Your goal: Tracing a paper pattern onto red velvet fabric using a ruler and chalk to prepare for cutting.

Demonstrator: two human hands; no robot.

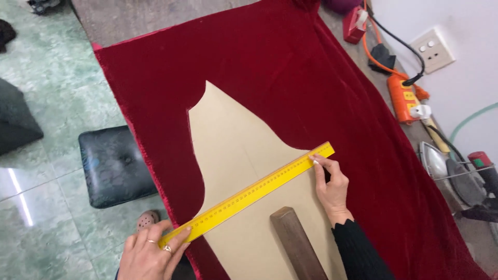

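Fingers of the left hand [153,254] pinch the near end of a long yellow plastic ruler [248,193], thumb on top and the others curled under its edge, with rings showing on two of them. From that grip the ruler runs slantwise away to the right hand [330,182], whose fingertips [316,160] press down on its far end, held narrow and close together; whether they hold anything small against the ruler cannot be told. Beneath the ruler, between the two sets of fingers, lies a beige paper pattern piece [233,150] with curved sides and a pointed top, spread flat on a deep red velvet cloth [290,72] that covers most of the grey tabletop [124,18]. Just beside the right wrist, on the pattern, rests a dark brown wooden block [296,243], long and narrow, close under the ruler. Well beyond the right fingers, along the tabletop's far edge by the wall, sit an orange power strip [403,97] with a white plug in it, a grey iron [446,168] and a small red box [355,24]. Off to the side of the left fingers, on the green tiled floor [52,103], stands a black padded stool [111,166].
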